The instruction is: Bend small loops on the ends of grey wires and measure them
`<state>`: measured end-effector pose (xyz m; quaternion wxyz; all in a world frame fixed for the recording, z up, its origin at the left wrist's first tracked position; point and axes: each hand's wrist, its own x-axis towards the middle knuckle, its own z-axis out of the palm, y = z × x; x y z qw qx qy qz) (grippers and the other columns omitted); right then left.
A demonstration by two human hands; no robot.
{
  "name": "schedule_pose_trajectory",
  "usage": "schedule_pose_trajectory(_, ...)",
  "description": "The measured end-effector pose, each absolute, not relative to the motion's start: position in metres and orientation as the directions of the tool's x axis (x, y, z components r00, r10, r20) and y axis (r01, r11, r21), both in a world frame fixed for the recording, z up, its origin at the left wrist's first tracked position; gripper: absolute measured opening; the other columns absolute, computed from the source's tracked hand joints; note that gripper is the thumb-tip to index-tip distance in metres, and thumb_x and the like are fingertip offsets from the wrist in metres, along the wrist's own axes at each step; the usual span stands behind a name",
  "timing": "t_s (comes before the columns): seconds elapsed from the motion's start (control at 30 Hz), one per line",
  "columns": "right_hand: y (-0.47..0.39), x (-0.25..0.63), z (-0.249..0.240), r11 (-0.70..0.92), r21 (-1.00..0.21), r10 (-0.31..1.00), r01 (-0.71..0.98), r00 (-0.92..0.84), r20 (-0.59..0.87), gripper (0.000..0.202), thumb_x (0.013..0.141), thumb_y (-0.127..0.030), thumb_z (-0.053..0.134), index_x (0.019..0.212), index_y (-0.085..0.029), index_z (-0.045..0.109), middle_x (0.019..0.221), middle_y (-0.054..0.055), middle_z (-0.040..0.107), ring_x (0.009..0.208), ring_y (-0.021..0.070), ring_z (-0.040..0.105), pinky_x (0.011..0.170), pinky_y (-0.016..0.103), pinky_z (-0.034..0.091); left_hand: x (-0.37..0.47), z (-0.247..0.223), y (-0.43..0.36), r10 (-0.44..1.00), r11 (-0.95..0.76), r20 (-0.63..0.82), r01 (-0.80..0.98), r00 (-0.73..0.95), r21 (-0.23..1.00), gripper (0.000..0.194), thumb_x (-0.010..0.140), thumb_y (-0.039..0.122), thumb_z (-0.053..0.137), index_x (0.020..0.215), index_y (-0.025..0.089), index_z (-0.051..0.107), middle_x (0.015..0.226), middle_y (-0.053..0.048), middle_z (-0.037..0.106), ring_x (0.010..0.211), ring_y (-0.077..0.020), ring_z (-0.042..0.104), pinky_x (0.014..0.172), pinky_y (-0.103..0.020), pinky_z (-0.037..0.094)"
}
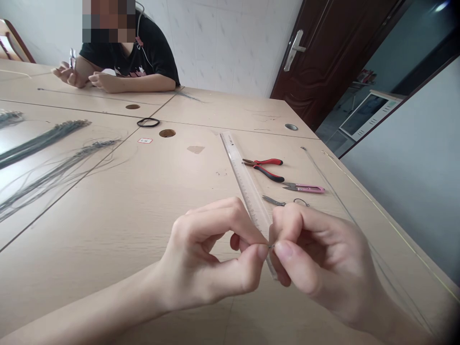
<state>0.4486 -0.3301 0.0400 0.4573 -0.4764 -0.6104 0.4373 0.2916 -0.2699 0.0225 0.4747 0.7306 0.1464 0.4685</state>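
My left hand (215,254) pinches with thumb and forefinger at the front middle of the table. Tip to tip with it, my right hand (316,254) makes the same pinch. A tiny dark speck (270,247) shows between the fingertips, too small to name. Under and behind the hands lies a clear ruler (244,182), its near end partly hidden by the fingers. Just beyond my right hand are red-and-black pliers (268,165), pink-handled thread snips (305,188) and a small grey folding tool (273,200) with a ring (301,202).
Bundles of thin grey cords (46,139) lie at the left. A black band (148,122), a small label (145,141) and cable holes (167,133) are farther back. Long cords (345,191) run along the right edge. Across the table (161,177) sits a person (158,52) holding a small tool.
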Motion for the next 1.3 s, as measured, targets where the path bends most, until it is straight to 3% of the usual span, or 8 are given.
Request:
schedule_pose_trajectory(0.17, -0.326, 0.448, 0.038, 0.259, -0.889, 0.964, 0.379, -0.048, 0.260, 0.023, 0.089, -0.019, 0.047, 0.067, -0.020, 0.049, 0.060, -0.003, 0.051, 0.055, 0.0092, 0.049, 0.051, 0.022, 0.042, 0.292, 0.025, -0.266, 0.723, -0.349, 0.432, -0.256, 0.539, 0.902, 0.019, 0.074, 0.002, 0.056, 0.063, 0.017, 0.056, 0.059, 0.003, 0.052, 0.055, -0.0077, 0.044, 0.051, -0.021, 0.038)
schedule_pose_trajectory(0.27, -0.321, 0.449, 0.032, 0.332, -0.812, 0.925, 0.481, 0.001, 0.379, 0.008, 0.089, -0.018, 0.050, 0.089, -0.021, 0.058, 0.079, -0.001, 0.059, 0.066, 0.0096, 0.057, 0.055, 0.021, 0.048, 0.291, 0.025, -0.260, 0.770, -0.109, 0.251, -0.267, 0.586, 0.957, 0.019, 0.082, 0.015, 0.057, 0.063, 0.017, 0.055, 0.058, 0.003, 0.049, 0.055, -0.0086, 0.041, 0.050, -0.022, 0.034)
schedule_pose_trajectory(0.37, -0.317, 0.449, 0.026, 0.411, -0.806, 0.895, 0.426, -0.023, 0.445, 0.013, 0.087, -0.016, 0.055, 0.098, -0.024, 0.057, 0.090, 0.000, 0.059, 0.075, 0.0109, 0.060, 0.058, 0.021, 0.051, 0.290, 0.021, -0.256, 0.753, 0.059, 0.126, -0.257, 0.646, 0.965, 0.023, 0.083, 0.028, 0.059, 0.063, 0.017, 0.055, 0.058, 0.003, 0.046, 0.056, -0.0094, 0.040, 0.053, -0.024, 0.033)
schedule_pose_trajectory(0.57, -0.318, 0.450, 0.028, 0.526, -0.746, 0.831, 0.408, -0.059, 0.553, 0.009, 0.085, -0.013, 0.057, 0.088, -0.021, 0.059, 0.080, -0.001, 0.056, 0.071, 0.0107, 0.057, 0.058, 0.023, 0.051, 0.293, 0.017, -0.255, 0.749, 0.144, 0.041, -0.223, 0.661, 0.964, 0.025, 0.082, 0.032, 0.059, 0.064, 0.016, 0.055, 0.055, 0.003, 0.046, 0.055, -0.0091, 0.036, 0.054, -0.025, 0.029)
schedule_pose_trajectory(0.73, -0.307, 0.457, 0.039, 0.301, -0.911, 0.933, 0.282, 0.109, 0.342, 0.021, 0.088, -0.036, 0.053, 0.080, -0.017, 0.057, 0.077, 0.001, 0.059, 0.067, 0.0129, 0.061, 0.053, 0.025, 0.058, 0.295, 0.019, -0.256, 0.751, 0.066, 0.044, -0.141, 0.659, 0.988, 0.025, 0.081, 0.035, 0.061, 0.068, 0.015, 0.056, 0.056, 0.003, 0.046, 0.057, -0.0098, 0.039, 0.056, -0.025, 0.031)
schedule_pose_trajectory(0.87, -0.289, 0.481, 0.053, 0.263, -0.889, 0.851, 0.375, 0.343, 0.396, 0.034, 0.086, -0.050, 0.048, 0.084, -0.016, 0.054, 0.080, 0.005, 0.060, 0.079, 0.0184, 0.064, 0.051, 0.026, 0.059, 0.296, 0.024, -0.261, 0.738, -0.071, 0.055, -0.005, 0.672, 0.997, 0.025, 0.084, 0.033, 0.056, 0.068, 0.014, 0.056, 0.055, 0.003, 0.048, 0.054, -0.0096, 0.042, 0.055, -0.023, 0.033)
schedule_pose_trajectory(1.13, -0.281, 0.579, 0.106, -0.061, -0.690, 0.804, 0.722, 0.445, 0.394, 0.021, 0.089, -0.032, 0.056, 0.094, -0.012, 0.061, 0.091, 0.004, 0.064, 0.070, 0.0119, 0.062, 0.061, 0.027, 0.054, 0.320, 0.013, -0.313, 0.459, -0.296, 0.018, 0.134, 0.888, 0.946, 0.014, 0.079, 0.014, 0.049, 0.074, 0.016, 0.061, 0.068, -0.001, 0.064, 0.059, -0.0129, 0.061, 0.053, -0.021, 0.046)
schedule_pose_trajectory(1.3, -0.282, 0.631, 0.116, -0.324, -0.465, 0.818, 0.824, 0.491, 0.300, 0.021, 0.091, -0.030, 0.054, 0.104, -0.014, 0.060, 0.103, 0.006, 0.063, 0.086, 0.0161, 0.062, 0.076, 0.035, 0.053, 0.350, -0.013, -0.353, 0.124, -0.690, 0.181, -0.047, 0.976, 0.723, 0.011, 0.087, 0.024, 0.055, 0.085, 0.027, 0.065, 0.081, -0.001, 0.068, 0.064, -0.0108, 0.062, 0.052, -0.018, 0.046)
